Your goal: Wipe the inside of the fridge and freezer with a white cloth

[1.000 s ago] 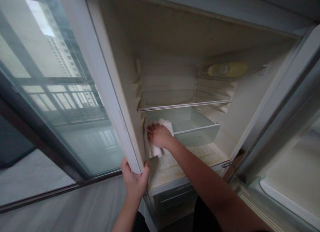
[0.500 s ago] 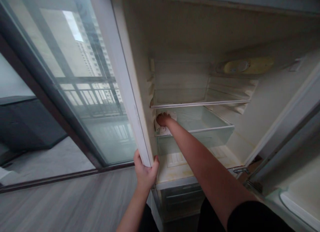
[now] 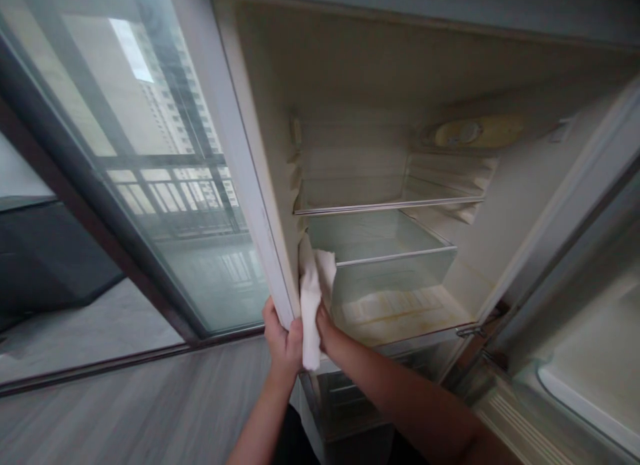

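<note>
Glass sliding door [image 3: 150, 185], dark-framed, left of view: balcony railing [image 3: 175, 175] and pale high-rise buildings [image 3: 165, 105] beyond, daylight entering. Floor [image 3: 125, 411]: grey wood-grain planks. Dark cabinet [image 3: 45, 258] at far left.

left hand [image 3: 281, 338]: gripping the front edge of the fridge's left side wall [image 3: 240, 158], thumb on the outside.
right hand [image 3: 327, 331]: low at that wall's inner face, pressing a white cloth [image 3: 311, 301] against it; mostly hidden behind the cloth.
cloth: hangs in folds, touching both hands.
fridge interior: glass shelf [image 3: 390, 203] above, clear drawer [image 3: 395, 265] below, stained floor.
left of fridge: glass door [image 3: 150, 185], grey floor [image 3: 140, 411].
</note>
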Tool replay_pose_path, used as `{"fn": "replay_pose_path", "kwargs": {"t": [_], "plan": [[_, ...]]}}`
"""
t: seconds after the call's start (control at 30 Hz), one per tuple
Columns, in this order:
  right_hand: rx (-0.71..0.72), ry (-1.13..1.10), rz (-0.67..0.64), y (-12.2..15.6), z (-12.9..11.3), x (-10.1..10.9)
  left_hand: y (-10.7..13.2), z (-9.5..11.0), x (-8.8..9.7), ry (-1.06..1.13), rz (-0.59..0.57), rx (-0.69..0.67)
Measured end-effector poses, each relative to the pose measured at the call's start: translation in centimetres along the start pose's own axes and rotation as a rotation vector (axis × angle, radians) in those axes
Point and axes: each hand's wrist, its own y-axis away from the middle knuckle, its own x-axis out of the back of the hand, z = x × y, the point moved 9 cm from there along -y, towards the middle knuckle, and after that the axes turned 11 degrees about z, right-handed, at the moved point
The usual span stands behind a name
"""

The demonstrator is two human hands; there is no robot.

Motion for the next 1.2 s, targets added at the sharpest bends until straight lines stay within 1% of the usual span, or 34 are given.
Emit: {"fn": "replay_pose_path", "kwargs": {"t": [0.07, 0.1, 0.17, 0.23, 0.33, 0.4, 0.47, 0.57, 0.63, 0.7, 0.87, 0.93, 0.97, 1.0, 1.07, 1.2], "plan": [[-0.071, -0.081, -0.026, 3.0, 0.1, -1.6, 0.0, -0.4, 0.1, 0.001, 0.011, 0.025], [-0.087, -0.143, -0.037, 4.2, 0.3, -2.1, 0.0, -0.5, 0.1, 0.0, 0.021, 0.032], [-0.045, -0.28, -0.059, 5.9, 0.6, -2.4, 0.0, -0.6, 0.1, -0.004, 0.033, 0.047], [0.038, -0.324, -0.065, 6.9, 1.2, -2.2, -0.1, -0.6, 0.1, -0.022, 0.033, 0.057], [0.149, -0.204, -0.072, 7.9, 2.5, -1.7, -0.4, -0.1, 0.0, -0.085, 0.036, 0.039], [0.179, -0.093, -0.107, 8.4, 3.6, -1.4, -0.6, 0.2, 0.0, -0.116, 0.036, 0.037], [0.166, -0.012, -0.162, 8.9, 5.0, -0.9, -0.7, 0.2, 0.0, -0.123, 0.029, 0.055], [0.084, 0.063, -0.173, 9.5, 8.0, 0.8, -0.6, 0.2, -0.1, -0.116, 0.01, 0.067], [0.027, 0.117, -0.15, 10.0, 10.6, 2.4, -0.6, 0.2, -0.2, -0.108, 0.004, 0.057], [-0.05, 0.202, -0.105, 10.6, 13.7, 4.3, -0.6, 0.3, -0.1, -0.098, 0.007, 0.045], [-0.26, 0.495, 0.008, 12.4, 23.0, 9.6, -0.5, 0.2, 0.0, -0.089, 0.018, 0.048], [-0.33, 0.578, 0.037, 13.1, 26.1, 11.4, -0.4, 0.2, 0.0, -0.093, 0.021, 0.046], [-0.357, 0.605, 0.049, 13.4, 27.2, 12.1, -0.4, 0.1, 0.1, -0.099, 0.02, 0.04], [-0.376, 0.627, 0.057, 13.8, 28.1, 12.7, -0.4, 0.2, 0.1, -0.109, 0.019, 0.033], [-0.38, 0.65, 0.059, 14.3, 28.8, 13.1, -0.5, 0.2, 0.1, -0.125, 0.025, 0.014], [-0.361, 0.624, 0.041, 15.1, 28.3, 12.7, -0.7, 0.4, 0.1, -0.122, 0.031, -0.002]]}}
